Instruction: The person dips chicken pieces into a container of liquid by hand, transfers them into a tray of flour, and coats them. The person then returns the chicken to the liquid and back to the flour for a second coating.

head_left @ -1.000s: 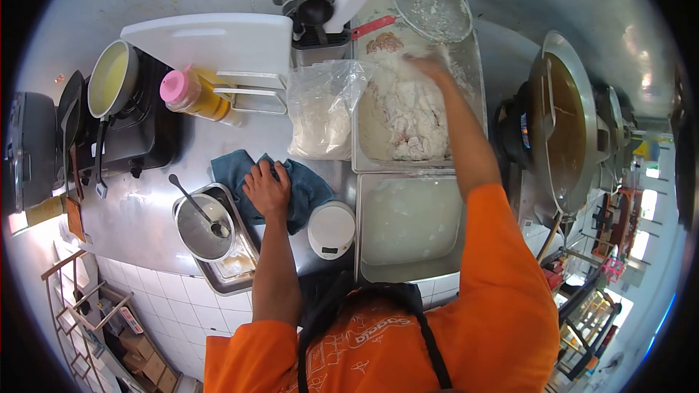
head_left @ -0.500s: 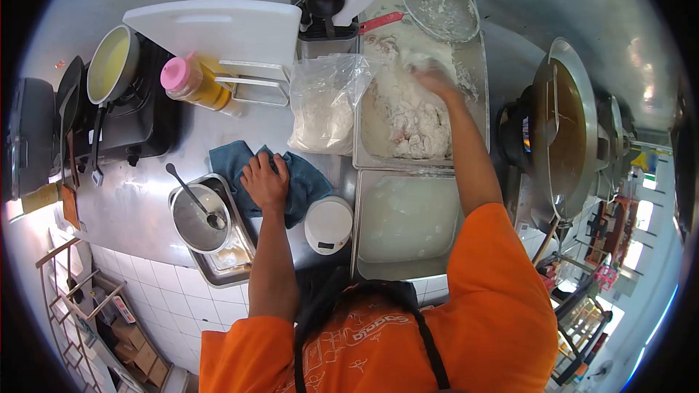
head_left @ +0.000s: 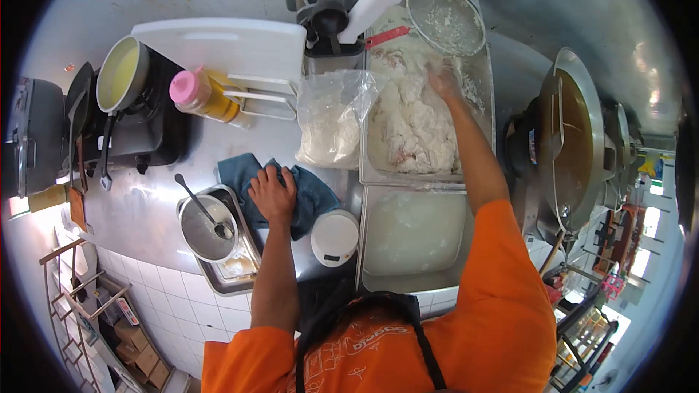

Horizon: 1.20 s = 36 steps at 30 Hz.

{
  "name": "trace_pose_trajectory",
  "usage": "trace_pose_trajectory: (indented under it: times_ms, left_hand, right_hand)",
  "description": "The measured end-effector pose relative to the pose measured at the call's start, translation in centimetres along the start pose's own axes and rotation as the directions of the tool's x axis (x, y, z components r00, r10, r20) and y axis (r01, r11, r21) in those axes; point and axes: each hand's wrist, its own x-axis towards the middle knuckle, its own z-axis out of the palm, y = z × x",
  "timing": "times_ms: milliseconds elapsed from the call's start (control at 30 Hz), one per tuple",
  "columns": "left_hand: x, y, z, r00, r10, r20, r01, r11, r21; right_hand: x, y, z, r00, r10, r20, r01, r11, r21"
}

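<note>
While the left hand (head_left: pixel 273 194) lies palm down on the cloth (head_left: pixel 313 193), its fingers are moderately spread and point away from the wearer. Cloth: on the counter (head_left: pixel 138 211), between the bowl (head_left: pixel 207 236) and the scale (head_left: pixel 335 238); rumpled, long axis slanting from far left to near right. The bag (head_left: pixel 328 131) stands just beyond it, near the upper tray (head_left: pixel 490 116).

Floured heap (head_left: pixel 415 120): in the upper tray, long axis running roughly away from the wearer, along the tray. The right hand (head_left: pixel 444 81) reaches into the flour at the heap's right side, below the sieve (head_left: pixel 445 20); finger spread and grip: cannot tell.

Compared with the previous frame: left hand unchanged on the cloth; right hand less blurred, and the middle of the heap looks more evenly covered with flour.

Obscured: cloth beneath the left palm; right fingertips, lost in blur and flour; separate pieces within the heap, hard to distinguish under the coating.
</note>
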Motion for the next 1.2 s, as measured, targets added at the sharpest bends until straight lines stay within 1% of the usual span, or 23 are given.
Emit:
trace_pose_trajectory:
  times_ms: [67, 133, 200, 233, 300, 333, 400, 433, 500, 533, 600, 633, 700, 733, 767, 800, 867, 900, 967, 1033, 1100, 1167, 1200]
  left_hand:
    - [0.1, 0.2, -0.2, 1.000, 0.004, -0.010, -0.004, 1.000, 0.007]
    - [0.1, 0.2, -0.2, 0.999, -0.009, 0.043, 0.010, 1.000, -0.019]
    - [0.2, 0.2, -0.1, 0.999, -0.005, 0.050, 0.006, 1.000, -0.014]
    - [0.2, 0.2, -0.1, 0.999, -0.003, 0.039, 0.003, 1.000, -0.012]
    - [0.1, 0.2, -0.1, 0.999, -0.007, 0.037, 0.007, 1.000, -0.009]
    - [0.1, 0.2, 0.0, 1.000, 0.002, 0.014, -0.002, 1.000, -0.005]
    - [0.2, 0.1, 0.0, 1.000, -0.001, -0.003, 0.001, 1.000, 0.001]
    - [0.3, 0.1, -0.1, 1.000, 0.005, -0.004, -0.005, 1.000, -0.009]
    - [-0.1, -0.1, -0.1, 1.000, 0.003, 0.004, -0.003, 1.000, -0.016]
    - [0.0, -0.1, 0.0, 1.000, 0.005, -0.002, -0.005, 1.000, -0.024]
    - [0.0, 0.0, -0.1, 1.000, 0.021, -0.010, -0.021, 0.999, -0.034]
    - [0.0, 0.0, 0.0, 1.000, 0.014, -0.004, -0.015, 1.000, -0.025]
    - [0.3, -0.1, 0.0, 1.000, 0.012, -0.010, -0.012, 1.000, -0.018]
    - [0.2, -0.1, 0.0, 1.000, 0.005, 0.006, -0.005, 1.000, -0.018]
    - [0.1, -0.1, 0.0, 1.000, -0.004, 0.026, 0.004, 1.000, -0.018]
    - [-0.1, -0.1, 0.1, 1.000, -0.007, 0.027, 0.008, 1.000, -0.024]
    - [0.1, -0.1, 0.0, 1.000, -0.001, 0.026, 0.002, 1.000, -0.027]
    - [0.0, -0.2, -0.1, 1.000, -0.004, 0.031, 0.005, 1.000, -0.025]
    - [0.2, -0.1, -0.1, 1.000, 0.013, -0.004, -0.013, 0.999, -0.034]
    - [-0.1, -0.2, -0.1, 1.000, 0.013, 0.003, -0.012, 0.999, -0.032]
    - [0.3, -0.1, 0.0, 1.000, 0.013, -0.009, -0.013, 0.999, -0.030]
    - [0.3, -0.2, 0.1, 1.000, 0.015, -0.010, -0.016, 0.998, -0.054]
    - [0.3, -0.2, 0.1, 1.000, 0.014, -0.014, -0.014, 0.999, -0.046]
  right_hand:
    - [1.4, -3.3, 0.2, 0.998, -0.039, -0.058, 0.044, 0.995, 0.088]
    - [2.5, -7.0, -0.2, 0.992, -0.067, -0.107, 0.085, 0.982, 0.170]
    - [3.3, -10.1, -0.5, 0.961, -0.273, 0.054, 0.259, 0.948, 0.187]
    - [3.6, -10.5, 0.7, 0.962, -0.266, 0.063, 0.249, 0.949, 0.192]
    - [4.0, -11.0, 2.7, 0.801, -0.538, 0.265, 0.575, 0.814, -0.084]
    - [2.6, -12.0, 1.3, 0.797, -0.540, 0.271, 0.578, 0.812, -0.081]
    - [-1.4, -15.0, -4.5, 0.634, -0.635, 0.442, 0.731, 0.678, -0.074]
    - [-1.1, -15.5, -5.0, 0.625, -0.639, 0.449, 0.738, 0.672, -0.070]
    - [-1.3, -15.6, -5.7, 0.653, -0.546, 0.524, 0.746, 0.583, -0.322]
    - [-0.6, -14.0, -4.1, 0.653, -0.546, 0.525, 0.746, 0.583, -0.321]
    - [1.4, -10.0, 0.4, 0.805, -0.558, 0.201, 0.575, 0.817, -0.040]
    - [0.5, -10.5, -0.2, 0.809, -0.556, 0.190, 0.573, 0.819, -0.045]
    - [-2.8, -12.4, -0.4, 0.704, -0.628, 0.331, 0.701, 0.689, -0.185]
    - [-4.5, -14.6, -1.7, 0.699, -0.485, 0.526, 0.640, 0.752, -0.156]
    - [-5.8, -16.4, -3.2, 0.640, -0.322, 0.698, 0.568, 0.810, -0.147]
    - [-6.3, -16.0, -3.8, 0.639, -0.319, 0.699, 0.570, 0.808, -0.152]
    - [-6.4, -14.5, -4.8, 0.371, -0.418, 0.829, 0.659, 0.748, 0.082]
    - [-6.3, -14.4, -5.5, 0.366, -0.416, 0.833, 0.658, 0.748, 0.085]
    - [-5.6, -14.4, -7.0, 0.575, -0.509, 0.641, 0.646, 0.763, 0.026]
    - [-3.0, -12.1, -4.8, 0.778, -0.504, 0.375, 0.528, 0.848, 0.044]
    - [-1.2, -10.3, -3.0, 0.955, -0.219, 0.200, 0.210, 0.976, 0.065]
    - [0.3, -9.8, -1.4, 0.997, 0.067, -0.046, -0.071, 0.993, -0.093]
    - [2.9, -7.7, 0.1, 0.997, 0.065, -0.042, -0.068, 0.994, -0.084]
